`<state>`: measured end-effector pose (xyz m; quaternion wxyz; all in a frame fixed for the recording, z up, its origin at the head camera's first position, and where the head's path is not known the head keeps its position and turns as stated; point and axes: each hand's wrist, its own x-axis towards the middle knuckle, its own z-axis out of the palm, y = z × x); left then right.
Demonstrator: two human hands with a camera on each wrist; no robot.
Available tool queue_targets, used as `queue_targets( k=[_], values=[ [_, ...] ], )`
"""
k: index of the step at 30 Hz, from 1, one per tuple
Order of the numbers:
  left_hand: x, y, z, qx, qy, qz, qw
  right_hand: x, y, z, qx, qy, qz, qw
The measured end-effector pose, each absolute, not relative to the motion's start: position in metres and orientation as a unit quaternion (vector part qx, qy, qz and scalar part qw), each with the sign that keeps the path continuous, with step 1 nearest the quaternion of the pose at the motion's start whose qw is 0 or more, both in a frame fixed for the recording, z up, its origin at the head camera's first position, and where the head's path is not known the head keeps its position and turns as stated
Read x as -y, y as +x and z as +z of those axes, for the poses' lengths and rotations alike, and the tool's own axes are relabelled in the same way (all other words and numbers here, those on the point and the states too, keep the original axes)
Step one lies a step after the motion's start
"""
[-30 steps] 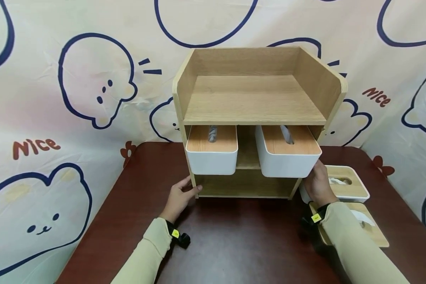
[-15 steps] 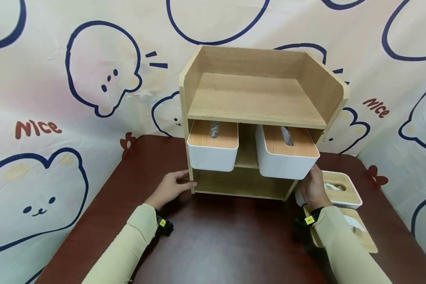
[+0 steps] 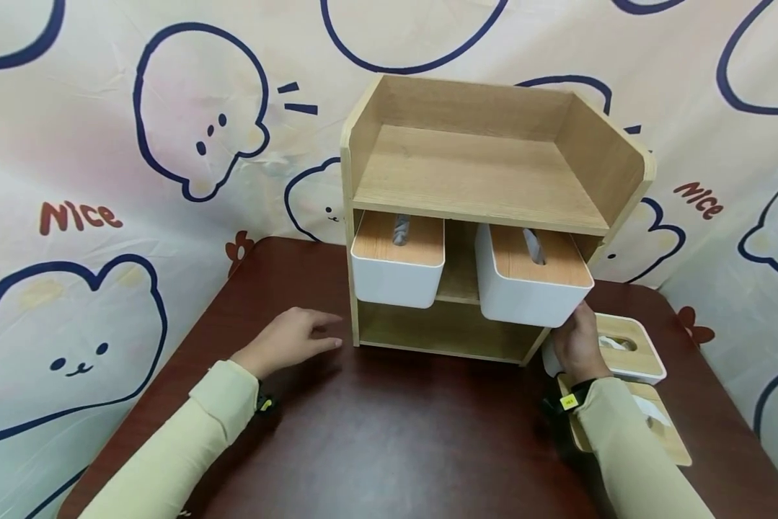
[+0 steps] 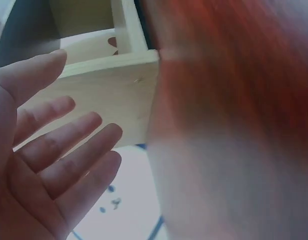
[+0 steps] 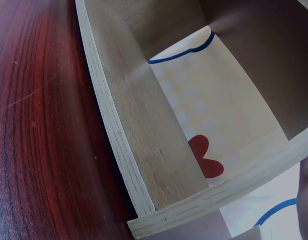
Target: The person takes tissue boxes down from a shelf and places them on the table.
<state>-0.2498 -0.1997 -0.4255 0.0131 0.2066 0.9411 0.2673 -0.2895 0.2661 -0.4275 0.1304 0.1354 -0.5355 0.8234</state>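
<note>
Left box (image 3: 398,281) and right box (image 3: 534,299) occupy the middle tier of the wooden shelf (image 3: 473,169), not flush; two tissue holders (image 3: 642,360) lie outside. Left hand (image 3: 286,342) is empty, fingers spread; right hand (image 3: 578,346) is beside the shelf, grip undeterminable

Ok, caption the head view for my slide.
Left hand beside a wooden shelf holding two white tissue boxes, right hand at its other side.
</note>
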Motion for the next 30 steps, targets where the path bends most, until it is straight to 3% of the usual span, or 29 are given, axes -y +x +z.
queue_targets(
  k=[9, 22, 30],
  values=[
    [0.201, -0.231, -0.386, -0.950, 0.232, 0.208, -0.029, -0.266, -0.281, -0.436, 0.543, 0.138, 0.820, 0.118],
    [0.169, -0.217, -0.349, -0.909, 0.363, 0.153, -0.138, -0.269, -0.282, -0.431, 0.560, 0.137, 0.808, 0.121],
    [0.157, -0.218, -0.333, -0.882, 0.421, 0.133, -0.165, -0.267, -0.288, -0.427, 0.553, 0.159, 0.808, 0.123]
  ],
)
